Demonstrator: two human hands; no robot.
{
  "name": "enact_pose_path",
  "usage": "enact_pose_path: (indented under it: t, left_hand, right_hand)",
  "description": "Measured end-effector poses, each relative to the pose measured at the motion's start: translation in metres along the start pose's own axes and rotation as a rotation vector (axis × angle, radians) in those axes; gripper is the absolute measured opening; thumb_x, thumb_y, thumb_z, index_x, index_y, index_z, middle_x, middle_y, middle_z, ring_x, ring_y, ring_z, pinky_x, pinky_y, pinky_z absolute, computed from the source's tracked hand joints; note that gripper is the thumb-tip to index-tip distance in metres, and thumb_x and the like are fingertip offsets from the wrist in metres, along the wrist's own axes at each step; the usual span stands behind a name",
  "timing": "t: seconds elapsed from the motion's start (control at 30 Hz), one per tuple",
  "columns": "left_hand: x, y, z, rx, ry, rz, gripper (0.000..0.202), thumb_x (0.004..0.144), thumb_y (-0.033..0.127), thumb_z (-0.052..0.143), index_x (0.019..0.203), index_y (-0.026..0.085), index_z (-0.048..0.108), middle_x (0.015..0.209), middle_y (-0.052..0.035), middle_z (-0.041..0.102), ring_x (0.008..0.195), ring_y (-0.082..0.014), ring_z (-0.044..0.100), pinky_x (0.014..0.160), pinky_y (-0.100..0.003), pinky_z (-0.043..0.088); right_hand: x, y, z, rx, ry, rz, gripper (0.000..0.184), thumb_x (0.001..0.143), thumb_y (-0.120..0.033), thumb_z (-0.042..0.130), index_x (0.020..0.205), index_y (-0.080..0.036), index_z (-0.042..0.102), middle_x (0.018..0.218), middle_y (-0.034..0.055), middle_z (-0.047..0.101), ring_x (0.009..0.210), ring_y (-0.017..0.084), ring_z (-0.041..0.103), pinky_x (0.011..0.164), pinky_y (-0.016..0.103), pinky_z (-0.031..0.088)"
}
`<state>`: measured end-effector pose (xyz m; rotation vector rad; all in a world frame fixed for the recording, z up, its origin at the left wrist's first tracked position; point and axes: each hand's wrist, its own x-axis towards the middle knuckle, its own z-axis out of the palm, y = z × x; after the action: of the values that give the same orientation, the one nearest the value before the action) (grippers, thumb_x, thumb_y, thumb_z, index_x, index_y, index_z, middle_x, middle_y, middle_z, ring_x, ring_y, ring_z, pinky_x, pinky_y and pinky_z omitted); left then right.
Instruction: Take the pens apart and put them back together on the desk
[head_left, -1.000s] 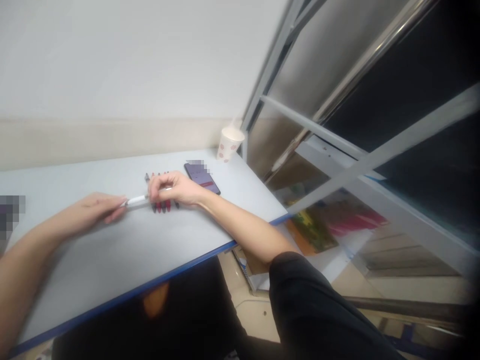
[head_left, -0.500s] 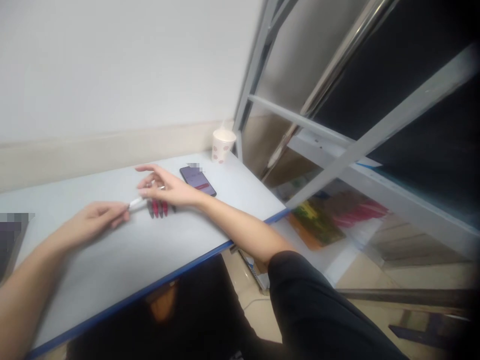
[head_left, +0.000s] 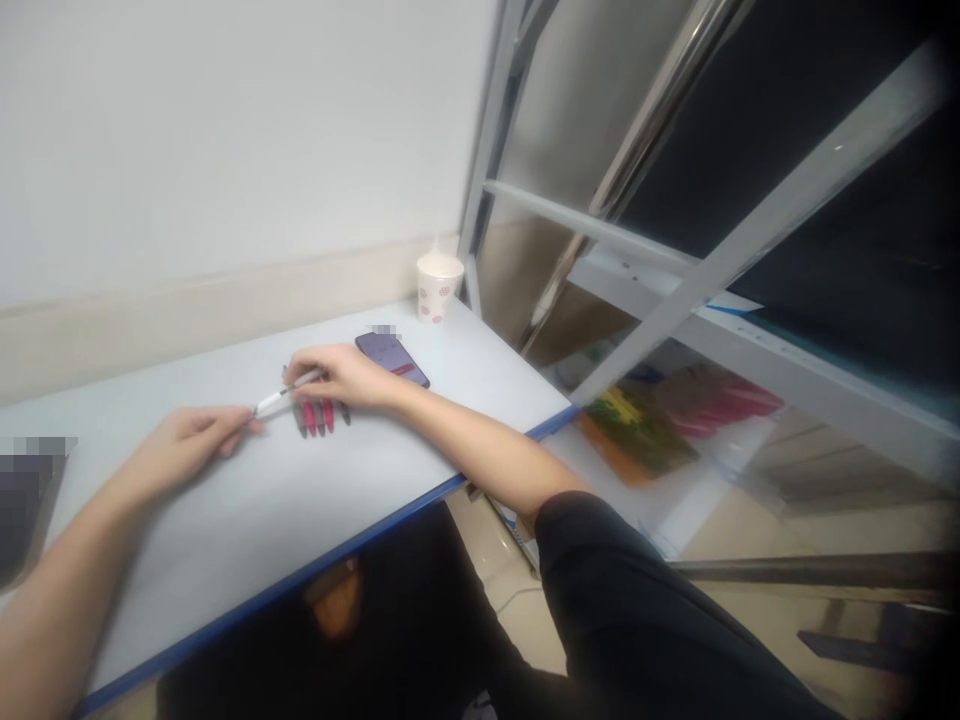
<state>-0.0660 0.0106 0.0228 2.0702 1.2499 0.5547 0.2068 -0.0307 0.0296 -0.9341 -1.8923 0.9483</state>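
A slim white pen slants above the tabletop between my two hands. My left hand pinches its lower left end between thumb and fingers. Around its upper right part, the fingers of my right hand are closed. Just under the right hand lie several red and dark pens side by side on the table, their far ends hidden by that hand. Beyond the right wrist rests a smartphone with its screen lit, partly covered by the wrist.
A paper cup with a printed pattern stands at the table's back right corner. A dark, partly blurred-out device lies at the left edge. The white table has a blue rim and meets a wall; a metal frame rises on the right.
My right hand's raised, spread fingers have come down and closed around the pen. My left hand keeps its pinch on the other end. The view has shifted slightly.
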Motion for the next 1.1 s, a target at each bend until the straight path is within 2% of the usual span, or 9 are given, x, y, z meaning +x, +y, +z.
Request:
enact_pose_path:
  t: [0.07,0.17,0.23,0.37,0.53,0.73,0.87,1.03,1.1]
  left_hand:
    - [0.001,-0.001,-0.002,0.015,-0.064,-0.046,0.070,0.077,0.084,0.061,0.084,0.018,0.083,0.063,-0.0013,0.063,0.059,-0.0163,0.052,0.055,-0.025,0.040]
    - [0.001,0.000,-0.003,0.021,-0.022,-0.067,0.071,0.071,0.084,0.067,0.095,0.019,0.084,0.085,-0.0050,0.078,0.086,-0.0261,0.069,0.075,-0.029,0.051]
    - [0.000,0.003,-0.002,0.010,-0.015,-0.060,0.069,0.071,0.081,0.071,0.102,0.021,0.084,0.102,-0.0068,0.082,0.098,-0.0309,0.072,0.084,-0.032,0.054]
    - [-0.002,0.004,0.001,0.015,0.008,-0.021,0.065,0.072,0.078,0.073,0.106,0.023,0.084,0.111,-0.0087,0.083,0.100,-0.0339,0.074,0.083,-0.034,0.056]
    - [-0.001,0.003,0.002,0.010,0.011,-0.011,0.065,0.077,0.078,0.069,0.108,0.023,0.083,0.118,-0.0083,0.081,0.108,-0.0350,0.073,0.088,-0.035,0.055]
    - [-0.001,0.001,0.001,0.002,0.012,-0.011,0.064,0.078,0.076,0.068,0.109,0.022,0.083,0.115,-0.0088,0.082,0.105,-0.0332,0.074,0.090,-0.035,0.055]
    - [0.000,-0.002,0.002,-0.039,0.019,0.017,0.057,0.080,0.070,0.071,0.107,0.022,0.083,0.102,-0.0089,0.082,0.093,-0.0283,0.073,0.082,-0.032,0.054]
    - [-0.003,0.002,0.006,-0.072,-0.063,0.110,0.049,0.090,0.066,0.063,0.083,0.020,0.079,0.069,-0.0043,0.068,0.064,-0.0176,0.058,0.059,-0.026,0.044]
    - [-0.004,0.002,0.006,-0.105,-0.123,0.097,0.049,0.093,0.064,0.060,0.085,0.019,0.079,0.062,-0.0010,0.057,0.055,-0.0143,0.047,0.053,-0.025,0.037]
  right_hand:
    - [0.001,0.001,-0.001,-0.007,0.010,-0.010,0.010,0.093,-0.026,0.074,0.099,-0.019,0.069,0.099,0.0022,0.076,0.079,0.013,0.070,0.070,0.024,0.056]
    - [0.000,-0.002,-0.001,0.097,0.047,0.019,0.015,0.090,-0.027,0.078,0.099,-0.019,0.069,0.097,0.0016,0.075,0.076,0.011,0.068,0.069,0.023,0.055]
    - [0.001,-0.006,-0.002,0.231,0.077,0.071,0.016,0.091,-0.026,0.078,0.099,-0.019,0.066,0.086,-0.0001,0.074,0.068,0.010,0.065,0.065,0.023,0.054]
    - [0.003,-0.014,-0.002,0.381,0.124,0.140,0.012,0.094,-0.021,0.074,0.093,-0.018,0.063,0.071,-0.0028,0.068,0.062,0.011,0.062,0.057,0.021,0.050]
    - [0.005,-0.017,-0.001,0.374,0.276,0.144,0.011,0.097,-0.020,0.070,0.089,-0.017,0.063,0.073,-0.0037,0.065,0.062,0.008,0.058,0.061,0.020,0.048]
    - [0.006,-0.012,-0.003,0.337,0.302,0.161,0.011,0.097,-0.022,0.070,0.090,-0.018,0.063,0.074,-0.0036,0.066,0.066,0.009,0.059,0.067,0.022,0.050]
    - [0.004,-0.012,-0.001,0.347,0.267,0.138,0.011,0.096,-0.022,0.071,0.089,-0.018,0.064,0.075,-0.0021,0.068,0.065,0.009,0.061,0.064,0.021,0.051]
    - [-0.002,-0.019,0.003,0.355,0.033,0.175,0.007,0.097,-0.022,0.071,0.102,-0.017,0.069,0.068,-0.0035,0.067,0.054,0.009,0.058,0.051,0.019,0.047]
    - [-0.003,-0.020,0.001,0.360,-0.022,0.181,0.012,0.096,-0.024,0.073,0.105,-0.016,0.069,0.067,-0.0037,0.067,0.051,0.009,0.059,0.049,0.020,0.048]
